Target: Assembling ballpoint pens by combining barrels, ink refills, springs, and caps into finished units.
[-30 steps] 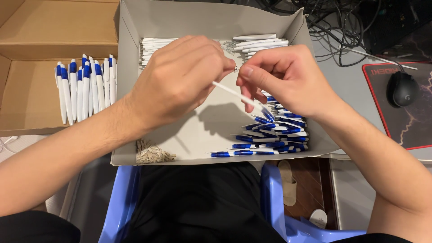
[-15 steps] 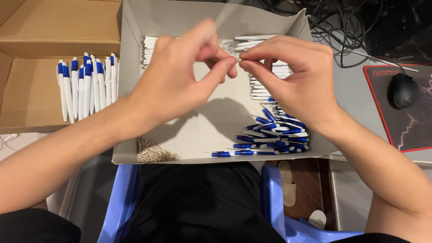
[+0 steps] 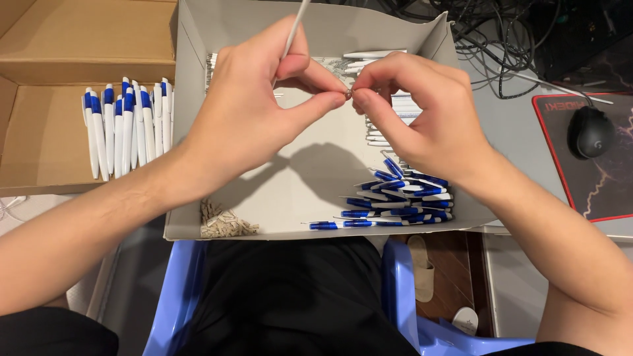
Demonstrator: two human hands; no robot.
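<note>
Over the grey cardboard box, both hands pinch a thin white rod.

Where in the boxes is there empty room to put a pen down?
The grey box floor is bare in its middle, between the small springs and the blue parts. The brown box is bare left of the finished pens. It is crowded at the grey box's back, under the left hand and right hand.
</note>
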